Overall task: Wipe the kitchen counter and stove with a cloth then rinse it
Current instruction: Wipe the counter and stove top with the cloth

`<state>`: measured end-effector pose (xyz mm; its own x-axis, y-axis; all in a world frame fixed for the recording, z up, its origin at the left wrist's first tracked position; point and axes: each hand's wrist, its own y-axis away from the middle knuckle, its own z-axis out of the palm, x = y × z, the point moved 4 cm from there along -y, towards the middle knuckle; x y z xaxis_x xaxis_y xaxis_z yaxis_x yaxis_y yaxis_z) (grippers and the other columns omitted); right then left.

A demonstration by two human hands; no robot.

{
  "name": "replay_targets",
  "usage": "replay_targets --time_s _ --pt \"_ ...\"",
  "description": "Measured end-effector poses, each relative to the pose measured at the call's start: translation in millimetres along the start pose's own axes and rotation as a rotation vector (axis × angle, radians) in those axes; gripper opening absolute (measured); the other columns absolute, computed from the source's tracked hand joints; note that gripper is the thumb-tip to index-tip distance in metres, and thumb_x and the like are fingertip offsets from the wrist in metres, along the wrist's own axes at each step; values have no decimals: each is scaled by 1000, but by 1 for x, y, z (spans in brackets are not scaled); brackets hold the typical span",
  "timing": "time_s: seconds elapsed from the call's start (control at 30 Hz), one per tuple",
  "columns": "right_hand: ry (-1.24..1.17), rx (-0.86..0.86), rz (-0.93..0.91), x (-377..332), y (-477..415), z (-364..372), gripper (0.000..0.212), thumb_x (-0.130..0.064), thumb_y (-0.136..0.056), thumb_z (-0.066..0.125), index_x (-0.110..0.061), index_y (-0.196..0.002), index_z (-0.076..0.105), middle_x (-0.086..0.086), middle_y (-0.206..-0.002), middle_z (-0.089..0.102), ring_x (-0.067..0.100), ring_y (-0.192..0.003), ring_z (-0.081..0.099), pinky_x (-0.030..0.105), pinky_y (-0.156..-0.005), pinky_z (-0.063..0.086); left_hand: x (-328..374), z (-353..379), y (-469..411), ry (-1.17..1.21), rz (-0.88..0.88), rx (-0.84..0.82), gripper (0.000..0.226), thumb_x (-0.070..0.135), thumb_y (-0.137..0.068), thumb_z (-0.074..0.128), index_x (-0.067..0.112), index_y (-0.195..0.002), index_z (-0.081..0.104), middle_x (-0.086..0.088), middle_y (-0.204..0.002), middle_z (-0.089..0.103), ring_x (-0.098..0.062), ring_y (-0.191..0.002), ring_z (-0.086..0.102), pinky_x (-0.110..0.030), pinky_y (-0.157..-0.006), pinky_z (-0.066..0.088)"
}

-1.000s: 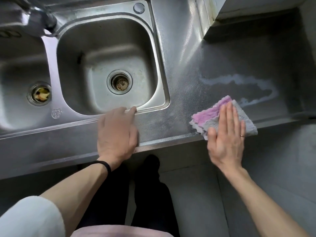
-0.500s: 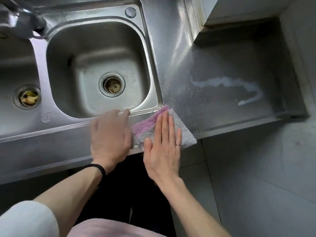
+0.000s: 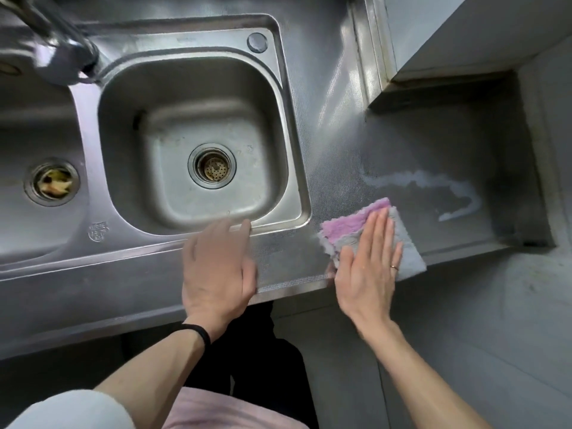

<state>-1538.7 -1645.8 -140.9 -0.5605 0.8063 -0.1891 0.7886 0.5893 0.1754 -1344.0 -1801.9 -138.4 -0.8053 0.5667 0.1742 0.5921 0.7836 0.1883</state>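
Two hands, one cloth, two basins, two drains and one tap are in view. The big basin [image 3: 123, 134] is my landmark. The left hand [image 3: 216, 267] lies flat on the steel edge just in front of the big basin, with its fingertips at the front rim; its fingers are straight and it holds nothing. One black band [image 3: 198, 331] is on this wrist. The right hand [image 3: 368, 267] is in front and to the right of the big basin. It presses the pink and grey cloth [image 3: 349, 226] down on the counter [image 3: 418, 144] with flat, straight fingers, not curled around it, and it wears one ring [image 3: 393, 267]. The cloth lies near the counter's front edge, beside the basin's front right corner. One white streak [image 3: 433, 181] is on the counter further right of the basin, just behind the cloth.

The second basin [image 3: 37, 128] is left of the big one, and its drain [image 3: 52, 182] holds some scraps. The tap [image 3: 52, 41] stands behind the big basin's left corner. The counter is dull embossed steel; the floor [image 3: 464, 335] in front has grey tiles.

Half a second ago the cloth was touching the left hand, directly in front of the basin's corner. Now it has gone to the right and lies apart from that hand, while the left hand has kept its place.
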Motion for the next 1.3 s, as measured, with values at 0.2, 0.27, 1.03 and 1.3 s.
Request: replay_targets --time_s 0.2,0.27,1.03,1.3 --pt "5 -31 -158 -53 -69 7 73 -39 -102 22 -12 -166 0 6 -175 -5 20 -162 -6 49 -131 -2 1 -1 0 -19 11 -34 60 30 -87 55 24 -146 61 -14 -143 62 -36 -135 56 -52 -115 34" --pt "3 -15 -173 -66 -107 1 74 -40 -101 22 -11 -166 2 7 -175 -2 21 -162 -4 49 -131 -1 2 0 -1 -25 16 -40 60 30 -86 55 24 -146 61 -14 -143 62 -36 -135 56 -52 -114 35" --pt "42 -174 -410 0 39 0 70 -41 -104 37 -16 -166 17 1 -175 9 15 -161 9 44 -129 9 7 -3 2 -23 -37 -32 62 35 -90 39 24 -148 59 -13 -139 62 -35 -131 55 -51 -112 35" --pt "75 -200 -418 122 -7 -34 68 -37 -106 35 -15 -166 13 0 -175 5 15 -162 4 47 -130 10 47 -9 -8 24 -104 -64 59 39 -89 38 25 -144 52 -10 -141 56 -35 -130 50 -53 -114 30"
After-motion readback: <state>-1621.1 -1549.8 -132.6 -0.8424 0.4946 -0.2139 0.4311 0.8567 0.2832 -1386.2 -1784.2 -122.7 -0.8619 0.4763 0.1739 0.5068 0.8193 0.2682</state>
